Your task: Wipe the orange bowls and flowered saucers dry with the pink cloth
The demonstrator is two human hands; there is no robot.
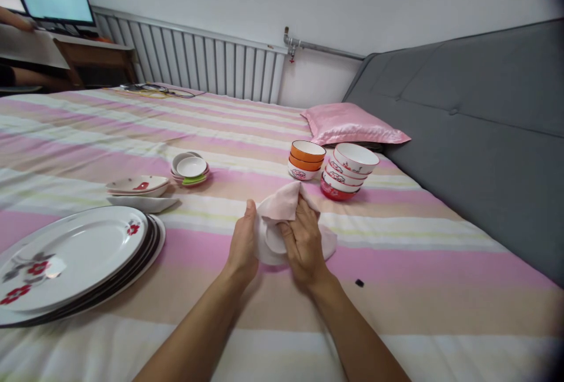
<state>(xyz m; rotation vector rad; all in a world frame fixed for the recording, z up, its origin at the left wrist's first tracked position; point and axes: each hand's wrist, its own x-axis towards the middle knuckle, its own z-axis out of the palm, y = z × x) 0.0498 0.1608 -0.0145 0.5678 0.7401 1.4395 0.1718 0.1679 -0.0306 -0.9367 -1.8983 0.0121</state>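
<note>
My left hand (244, 241) grips the left edge of a white dish (269, 255), its thumb pointing up. Folded in my right hand (304, 241) is a pale pink cloth (282, 203), pressed against the inside of the dish. The cloth and fingers cover much of the dish, so its full shape is hidden. Just beyond my hands stand a stack of orange and white bowls (307, 158) and a taller stack of white and red bowls (348, 171).
Large flowered plates (83, 253) are stacked at the left on the striped bedsheet (198, 311). Behind them are oblong dishes (138, 185) and small round dishes (191, 167). A small black piece (359, 282) lies at right. A pink pillow (352, 123) rests by the grey headboard (467, 106).
</note>
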